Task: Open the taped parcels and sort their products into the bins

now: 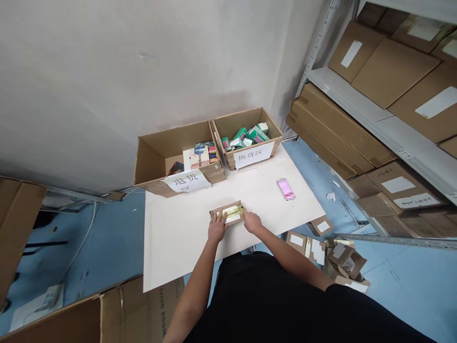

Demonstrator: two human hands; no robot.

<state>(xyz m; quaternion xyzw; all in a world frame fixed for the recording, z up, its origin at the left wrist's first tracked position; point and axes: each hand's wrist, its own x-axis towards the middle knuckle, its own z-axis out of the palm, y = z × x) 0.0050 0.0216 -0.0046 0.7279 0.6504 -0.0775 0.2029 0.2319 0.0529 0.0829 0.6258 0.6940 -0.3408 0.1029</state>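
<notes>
A small brown cardboard parcel (228, 213) with yellowish tape and a white label lies on the white board (178, 233) in front of me. My left hand (217, 228) rests on its left end, fingers curled over the edge. At the parcel's right end, my right hand (252, 221) presses with fingers bent against it. Both hands grip the parcel between them.
Two open cartons stand at the board's far edge: the left carton (153, 157) holds books and boxes, the right carton (250, 125) holds small green boxes. A pink blurred item (285, 189) lies to the right. Torn packaging (339, 257) litters the blue floor; shelves (374, 119) of cartons rise at right.
</notes>
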